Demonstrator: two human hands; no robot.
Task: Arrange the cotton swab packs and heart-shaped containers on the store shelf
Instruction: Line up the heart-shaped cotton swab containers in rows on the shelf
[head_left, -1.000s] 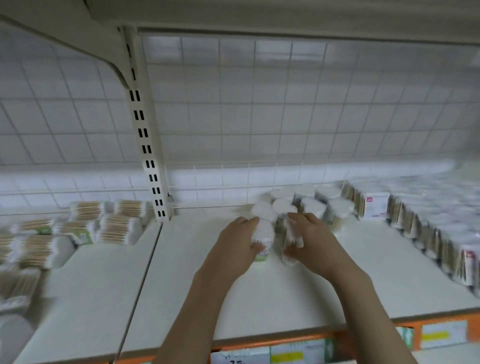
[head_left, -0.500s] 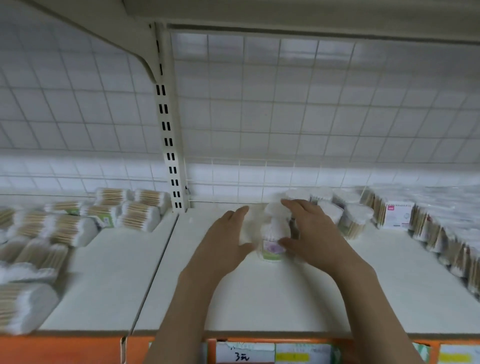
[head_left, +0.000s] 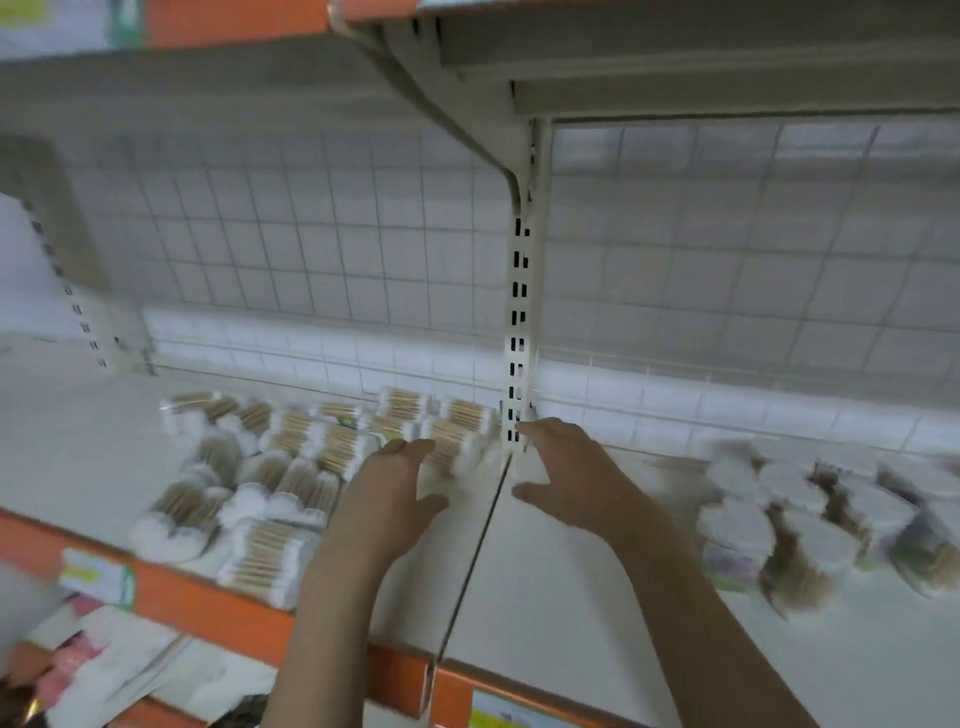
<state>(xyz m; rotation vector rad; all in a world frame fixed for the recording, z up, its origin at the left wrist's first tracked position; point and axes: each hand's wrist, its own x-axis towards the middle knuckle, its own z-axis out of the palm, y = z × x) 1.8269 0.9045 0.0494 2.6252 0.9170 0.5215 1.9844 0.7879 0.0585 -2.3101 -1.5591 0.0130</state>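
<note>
Several flat cotton swab packs (head_left: 291, 467) with wooden sticks lie in a loose pile on the left shelf section. Several upright heart-shaped containers (head_left: 789, 519) of swabs stand grouped on the right section, blurred. My left hand (head_left: 387, 499) reaches out with fingers spread, its tips at the nearest swab pack (head_left: 452, 447) by the upright post. My right hand (head_left: 566, 473) hovers open over the shelf (head_left: 545, 597) just right of the post, holding nothing.
A slotted upright post (head_left: 519, 332) and a seam divide the two shelf sections. A wire grid backs the shelf. The orange front edge (head_left: 208, 603) carries price labels. Packaged goods lie on the lower shelf at bottom left (head_left: 104, 670).
Both hands have let go of the heart-shaped container and moved left to the post. The view has swung left, so the containers now sit far right and the flat packs are central.
</note>
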